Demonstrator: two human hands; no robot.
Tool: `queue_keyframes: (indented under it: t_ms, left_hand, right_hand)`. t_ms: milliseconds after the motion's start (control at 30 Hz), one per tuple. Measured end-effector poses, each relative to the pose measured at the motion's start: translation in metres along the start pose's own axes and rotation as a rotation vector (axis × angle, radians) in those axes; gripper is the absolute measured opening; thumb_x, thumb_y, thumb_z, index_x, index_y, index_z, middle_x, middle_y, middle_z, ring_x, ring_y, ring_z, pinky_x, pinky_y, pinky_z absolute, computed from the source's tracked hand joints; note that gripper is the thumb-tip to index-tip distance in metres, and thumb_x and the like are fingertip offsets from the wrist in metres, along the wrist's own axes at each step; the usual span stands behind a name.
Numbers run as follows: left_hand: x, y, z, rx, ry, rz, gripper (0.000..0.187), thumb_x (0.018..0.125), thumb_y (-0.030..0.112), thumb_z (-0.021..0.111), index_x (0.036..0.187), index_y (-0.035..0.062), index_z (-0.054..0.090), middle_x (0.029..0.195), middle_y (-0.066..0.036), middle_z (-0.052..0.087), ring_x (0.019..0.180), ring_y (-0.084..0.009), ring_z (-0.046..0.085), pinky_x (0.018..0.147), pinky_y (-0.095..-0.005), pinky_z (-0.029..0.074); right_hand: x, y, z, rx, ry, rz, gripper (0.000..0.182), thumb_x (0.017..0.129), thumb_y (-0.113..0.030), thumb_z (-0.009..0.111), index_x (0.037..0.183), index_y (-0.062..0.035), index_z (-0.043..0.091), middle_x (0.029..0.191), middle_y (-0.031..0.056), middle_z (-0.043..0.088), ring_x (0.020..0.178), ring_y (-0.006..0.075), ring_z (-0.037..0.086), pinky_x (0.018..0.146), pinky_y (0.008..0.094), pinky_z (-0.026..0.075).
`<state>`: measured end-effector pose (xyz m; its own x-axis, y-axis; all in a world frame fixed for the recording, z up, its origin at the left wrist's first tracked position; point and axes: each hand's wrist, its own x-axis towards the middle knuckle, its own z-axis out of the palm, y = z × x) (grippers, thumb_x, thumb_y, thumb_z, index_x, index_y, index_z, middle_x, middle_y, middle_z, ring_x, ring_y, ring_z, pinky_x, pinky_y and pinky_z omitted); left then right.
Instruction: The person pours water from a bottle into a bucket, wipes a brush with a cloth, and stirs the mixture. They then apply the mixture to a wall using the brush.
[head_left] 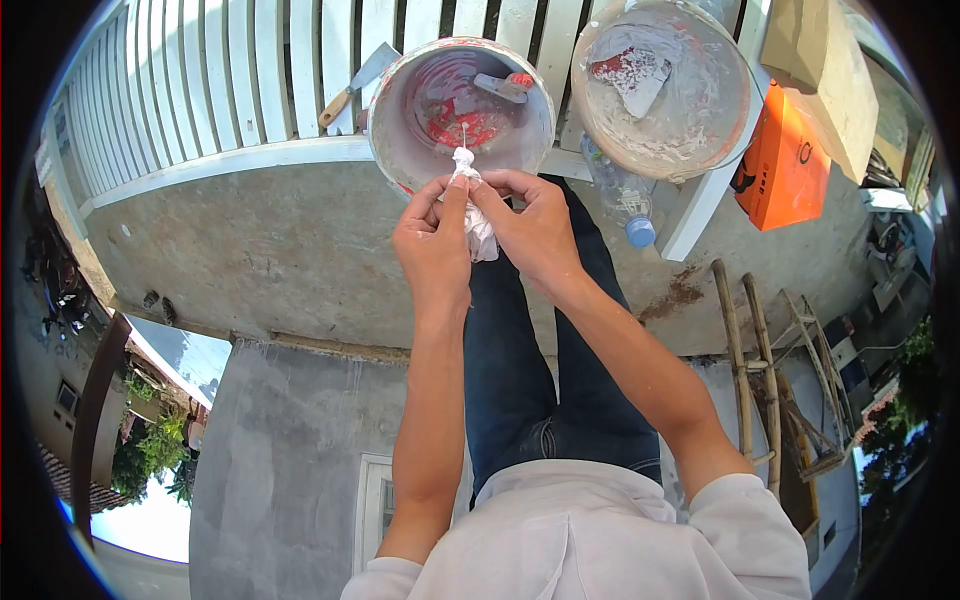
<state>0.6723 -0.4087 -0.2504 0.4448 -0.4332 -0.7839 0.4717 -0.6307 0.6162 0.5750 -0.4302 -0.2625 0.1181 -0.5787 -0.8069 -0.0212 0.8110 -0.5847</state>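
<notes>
A twisted white cloth (481,232) is pinched between my left hand (437,232) and my right hand (535,225), with the fingertips of both close together on it. Its upper end sticks up past my fingers, and a thin pale stick or strand rises from it. Just beyond my hands stands a round bucket (388,130) with red and whitish residue inside. A small flat tool with a red-smeared end (500,88) lies against the inner wall of that bucket.
A white slatted bench (270,75) holds a wooden-handled scraper (360,83) and a plaster-smeared basin (700,130). Near them are a plastic bottle (625,195) and an orange box (785,165). A wooden ladder (762,370) stands at the right.
</notes>
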Motion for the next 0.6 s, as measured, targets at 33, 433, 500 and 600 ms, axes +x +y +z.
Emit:
queue_keyframes:
  t_ms: [33,433,500,600]
  left_hand:
    - [0.001,0.000,-0.001,-0.002,-0.016,-0.011,0.024,0.096,0.014,0.068,0.111,-0.0054,0.066,0.078,-0.002,0.067,0.067,-0.0038,0.058,0.058,-0.0214,0.044]
    - [0.002,0.002,-0.005,0.003,-0.054,-0.040,0.029,0.097,0.016,0.066,0.115,-0.0068,0.064,0.088,-0.004,0.068,0.074,-0.0051,0.061,0.062,-0.0223,0.048]
    - [0.002,0.002,-0.005,0.011,-0.056,-0.049,0.028,0.097,0.016,0.066,0.114,-0.0064,0.065,0.089,-0.005,0.069,0.074,-0.0051,0.061,0.061,-0.0221,0.048]
    - [-0.001,0.007,-0.005,0.049,-0.130,-0.064,0.030,0.098,0.017,0.065,0.117,-0.0064,0.064,0.101,-0.008,0.068,0.085,-0.0094,0.064,0.072,-0.0245,0.052]
  right_hand:
    - [0.000,0.001,0.000,0.001,0.011,-0.013,0.027,0.093,-0.020,0.068,0.106,0.0036,0.072,0.086,0.0049,0.069,0.074,0.0072,0.061,0.064,0.0245,0.048]
    - [-0.004,-0.002,0.000,0.108,0.000,0.008,0.030,0.095,-0.023,0.067,0.105,0.0045,0.072,0.085,0.0051,0.069,0.065,0.0077,0.060,0.055,0.0256,0.047]
    - [-0.005,-0.009,-0.003,0.147,-0.012,0.105,0.030,0.096,-0.023,0.066,0.106,0.0043,0.071,0.084,0.0042,0.068,0.063,0.0066,0.059,0.053,0.0247,0.046]
    - [-0.003,-0.007,-0.003,0.233,-0.001,0.150,0.028,0.096,-0.022,0.067,0.107,0.0030,0.071,0.084,0.0029,0.067,0.062,0.0055,0.058,0.051,0.0237,0.045]
